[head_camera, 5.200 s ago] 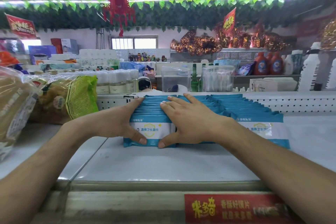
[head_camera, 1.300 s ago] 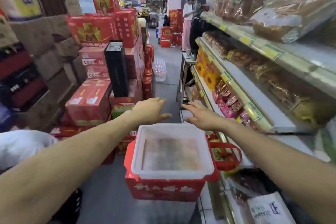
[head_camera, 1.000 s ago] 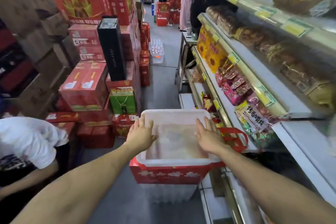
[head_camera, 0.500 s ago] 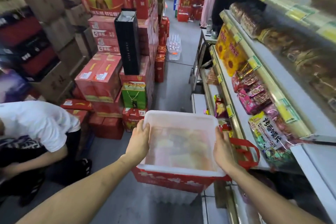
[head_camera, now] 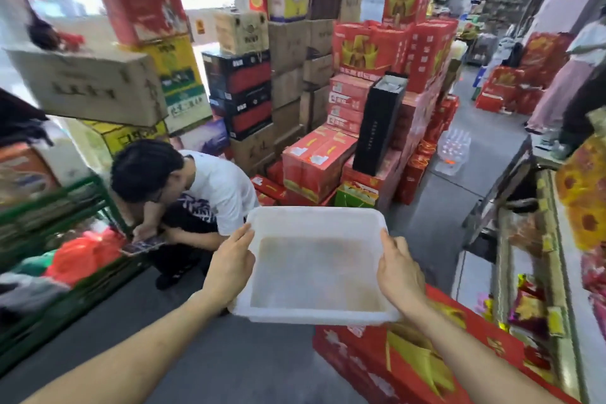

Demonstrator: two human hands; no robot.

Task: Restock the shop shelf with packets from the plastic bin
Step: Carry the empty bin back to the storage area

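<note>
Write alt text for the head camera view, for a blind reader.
The left hand and right hand hold a translucent white plastic bin, apparently empty, by its side rims above a shop aisle. A person in a white T-shirt crouches at left before stacked boxes; a stocked shelf runs along the right.

I count one translucent white rectangular plastic bin [head_camera: 314, 218] and two hands gripping it, my left hand [head_camera: 231, 267] on its left rim and my right hand [head_camera: 398, 275] on its right rim. Two other people are in view: one crouching person in a white T-shirt [head_camera: 210, 187] and one standing person in a pink skirt [head_camera: 557, 92] at the far right. I see one tall black box [head_camera: 380, 123], one green carton [head_camera: 357, 197], one shrink-wrapped pack of clear bottles [head_camera: 454, 149] on the floor, and stacked red cartons [head_camera: 314, 157], too many to count.
</note>
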